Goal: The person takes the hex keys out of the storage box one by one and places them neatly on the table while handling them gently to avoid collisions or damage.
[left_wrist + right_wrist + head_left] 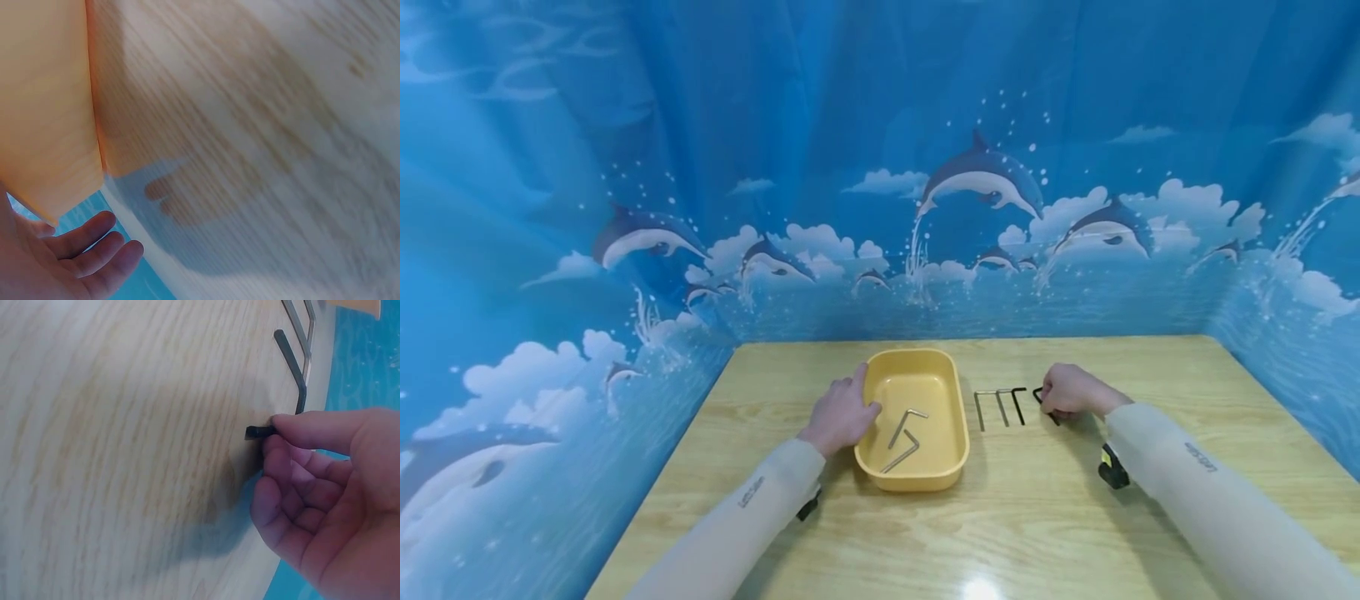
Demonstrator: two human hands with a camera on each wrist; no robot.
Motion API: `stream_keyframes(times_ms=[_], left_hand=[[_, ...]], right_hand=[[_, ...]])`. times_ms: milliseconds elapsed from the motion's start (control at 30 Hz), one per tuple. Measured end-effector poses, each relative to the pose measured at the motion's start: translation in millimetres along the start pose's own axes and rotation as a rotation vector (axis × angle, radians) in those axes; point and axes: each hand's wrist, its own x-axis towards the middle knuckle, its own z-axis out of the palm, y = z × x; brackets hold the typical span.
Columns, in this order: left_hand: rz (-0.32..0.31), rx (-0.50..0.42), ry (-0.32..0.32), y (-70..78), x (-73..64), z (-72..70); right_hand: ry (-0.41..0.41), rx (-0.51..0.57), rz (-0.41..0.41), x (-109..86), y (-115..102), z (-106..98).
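My left hand [841,414] rests at the left rim of a yellow plastic bin [961,417], thumb reaching over the edge. In the left wrist view, three fingers [119,259] stretch loosely outside the bin's wall. Inside the bin lie two silver hex keys, an upper one [898,427] and a lower one [904,456]. To the right, my right hand [1070,390] pinches a black hex key [257,432] between thumb and forefinger, close over the table; part of the key hides behind the fingers. Left of that hand, two silver hex keys [979,412] and another black hex key [1018,407] stand in a row.
The light wood-grain table [880,542] ends at a blue curtain [850,167] printed with dolphins, which hangs along its back and sides. Dark wrist devices [1112,468] sit under both light sleeves.
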Motion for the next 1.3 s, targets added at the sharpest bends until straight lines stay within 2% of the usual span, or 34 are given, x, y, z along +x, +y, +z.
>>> stream_keyframes(times_ms=[333,500,733,1133,1300], left_hand=[[0.008,0.003,0.012,-2.7,1.6,1.2],[-0.002,0.006,0.022,-5.3,1.5,1.7],[0.029,0.008,0.020,-3.0,1.9,0.8],[0.022,0.022,0.010,-2.0,1.8,0.6],[0.025,0.023,0.016,-3.7,1.8,1.3]], right_hand=[[0.058,0.019,0.007,3.9,-8.5,2.2],[0.050,0.062,-0.005,7.2,-13.6,3.0],[0.045,0.085,0.010,4.3,-10.3,3.0],[0.030,0.119,0.007,0.9,-13.8,4.5],[0.034,0.095,0.007,2.3,-15.0,5.7]])
